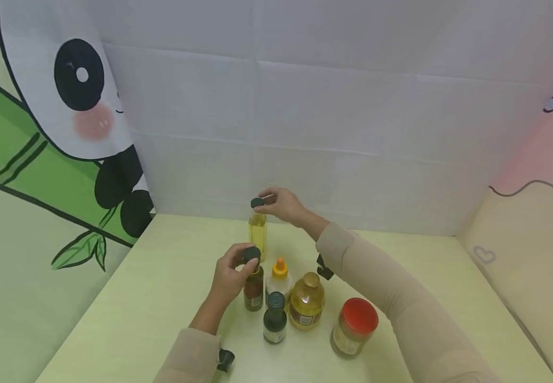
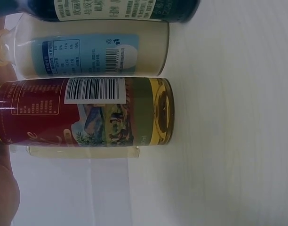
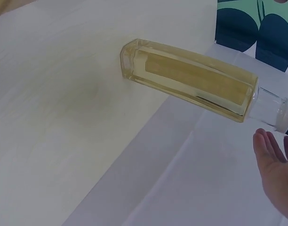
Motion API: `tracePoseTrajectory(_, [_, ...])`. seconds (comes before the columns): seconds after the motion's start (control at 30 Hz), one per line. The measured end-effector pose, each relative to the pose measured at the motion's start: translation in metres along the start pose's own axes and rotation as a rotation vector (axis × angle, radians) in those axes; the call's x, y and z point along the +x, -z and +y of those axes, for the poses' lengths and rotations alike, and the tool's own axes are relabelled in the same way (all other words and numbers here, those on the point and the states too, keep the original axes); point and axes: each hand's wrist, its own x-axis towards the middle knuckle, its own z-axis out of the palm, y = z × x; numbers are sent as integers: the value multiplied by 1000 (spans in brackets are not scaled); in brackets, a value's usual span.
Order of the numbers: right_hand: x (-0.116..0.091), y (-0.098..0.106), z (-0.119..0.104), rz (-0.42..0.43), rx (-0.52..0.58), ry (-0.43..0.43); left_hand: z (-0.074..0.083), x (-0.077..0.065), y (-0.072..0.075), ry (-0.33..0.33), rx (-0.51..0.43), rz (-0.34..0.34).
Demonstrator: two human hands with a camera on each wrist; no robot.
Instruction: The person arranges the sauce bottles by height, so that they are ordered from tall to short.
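1. A wall cloth, printed with a panda and green bamboo, slants along the left side.
2. The left hand bends thumb and fingers round a black cap, pinching it.
3. Under that cap, the red-labelled bottle stands upright on the pale table.
4. Behind it, near the back wall, stands a clear bottle of yellow oil, upright and dark-capped.
5. In front, a small dark bottle stands upright; the white bottle with a yellow-orange nozzle is just behind.
6. The right hand is partly open about the oil bottle's cap, fingers fairly straight; I cannot tell whether it touches.
7. Beside the white bottle is a round amber bottle.
8. Farther right, nearer the front, sits a red-lidded jar.
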Motion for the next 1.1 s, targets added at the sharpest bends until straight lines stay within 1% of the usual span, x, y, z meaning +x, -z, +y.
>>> tracePoseTrajectory(0.67, [-18,21,1,-2,-18,14,2,-1,-1,9,-10,-8])
tracePoseTrajectory(1.1, [-31,29,0,-18,-25,33,5,-1,1,47,-3,0])
